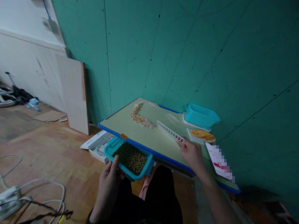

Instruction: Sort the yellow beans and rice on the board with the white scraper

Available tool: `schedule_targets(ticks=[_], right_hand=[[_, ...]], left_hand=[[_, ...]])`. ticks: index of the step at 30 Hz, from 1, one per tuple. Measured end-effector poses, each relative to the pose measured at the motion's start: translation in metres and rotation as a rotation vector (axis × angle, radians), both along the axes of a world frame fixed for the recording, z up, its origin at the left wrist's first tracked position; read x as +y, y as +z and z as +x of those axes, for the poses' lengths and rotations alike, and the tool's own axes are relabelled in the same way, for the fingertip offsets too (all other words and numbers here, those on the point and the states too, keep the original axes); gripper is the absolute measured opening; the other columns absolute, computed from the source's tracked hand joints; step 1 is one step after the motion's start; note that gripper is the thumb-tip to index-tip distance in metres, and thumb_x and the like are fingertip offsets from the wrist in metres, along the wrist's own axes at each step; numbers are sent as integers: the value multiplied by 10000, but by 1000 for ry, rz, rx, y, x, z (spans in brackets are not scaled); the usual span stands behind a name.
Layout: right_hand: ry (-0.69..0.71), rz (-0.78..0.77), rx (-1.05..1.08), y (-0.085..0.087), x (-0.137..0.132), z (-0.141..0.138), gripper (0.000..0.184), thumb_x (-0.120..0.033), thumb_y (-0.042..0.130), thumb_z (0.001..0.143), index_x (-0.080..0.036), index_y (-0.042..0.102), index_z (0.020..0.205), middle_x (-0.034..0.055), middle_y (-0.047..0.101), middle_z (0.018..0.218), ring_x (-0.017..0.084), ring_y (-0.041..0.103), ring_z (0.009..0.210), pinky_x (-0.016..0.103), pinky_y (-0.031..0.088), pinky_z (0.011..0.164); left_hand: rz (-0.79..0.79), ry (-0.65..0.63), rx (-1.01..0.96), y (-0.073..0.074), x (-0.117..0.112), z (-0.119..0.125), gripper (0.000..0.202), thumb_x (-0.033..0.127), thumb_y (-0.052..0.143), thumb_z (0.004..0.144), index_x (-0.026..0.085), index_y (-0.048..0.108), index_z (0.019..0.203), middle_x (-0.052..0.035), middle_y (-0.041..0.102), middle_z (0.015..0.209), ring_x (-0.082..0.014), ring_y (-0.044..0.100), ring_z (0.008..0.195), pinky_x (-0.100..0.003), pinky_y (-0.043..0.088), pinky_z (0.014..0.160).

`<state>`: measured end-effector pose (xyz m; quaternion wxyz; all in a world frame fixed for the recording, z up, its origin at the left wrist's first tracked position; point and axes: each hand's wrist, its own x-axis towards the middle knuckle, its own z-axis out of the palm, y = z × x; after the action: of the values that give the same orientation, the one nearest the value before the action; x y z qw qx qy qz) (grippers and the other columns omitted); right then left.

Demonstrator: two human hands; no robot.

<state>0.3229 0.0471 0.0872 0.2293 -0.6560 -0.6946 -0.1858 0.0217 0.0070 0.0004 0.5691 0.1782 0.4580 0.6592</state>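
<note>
My left hand [111,174] grips the near left rim of a blue plastic container [149,166], thumb over the edge. Green beans [128,151] and tan beans [137,162] lie in it, just below the table's front edge. In my right hand [192,152] is the near end of a long white slotted plastic strip [170,132]. Its far end rests on the tabletop [121,119], close to a curved band of yellow beans [136,117] mixed with pale grains.
At the table's right stand a second blue container [202,115], a yellow cloth [202,135] and a partly blurred printed sheet [218,161]. An open white box [98,149] sits on the floor. A board [73,93] leans on the green wall [140,46]. Cables [53,183] lie lower left.
</note>
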Motion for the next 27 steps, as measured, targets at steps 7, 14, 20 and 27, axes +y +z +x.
schedule_targets(ticks=[7, 14, 20, 27], right_hand=[[-20, -54, 132, 11, 17, -3, 211, -267, 576, 914, -187, 771, 920, 108, 782, 785, 225, 720, 687, 277, 392, 577], [30, -105, 245, 13, 36, -6, 224, -304, 580, 901, -174, 762, 895, 104, 787, 808, 218, 712, 674, 268, 409, 566], [70, -136, 339, 15, 60, -11, 183, -296, 626, 874, -182, 767, 900, 88, 792, 829, 210, 712, 710, 256, 468, 611], [111, -131, 486, 11, 100, -18, 150, -220, 671, 836, -191, 773, 942, 86, 798, 912, 224, 730, 842, 285, 533, 718]], left_hand=[[-24, -3, 6, -2, 0, 0, 454, 555, 849, 655, 192, 579, 689, 76, 491, 498, -80, 474, 423, -188, 405, 422], [-9, 2, -1, -4, 0, 0, 425, 543, 853, 657, 190, 621, 701, 70, 499, 498, -87, 480, 426, -191, 407, 419], [-21, -7, 12, -7, 1, -2, 427, 542, 843, 677, 189, 657, 830, 69, 519, 537, -86, 480, 432, -187, 392, 411], [-35, -5, 22, -9, 0, -2, 430, 548, 849, 662, 191, 650, 796, 69, 498, 544, -87, 465, 456, -188, 401, 425]])
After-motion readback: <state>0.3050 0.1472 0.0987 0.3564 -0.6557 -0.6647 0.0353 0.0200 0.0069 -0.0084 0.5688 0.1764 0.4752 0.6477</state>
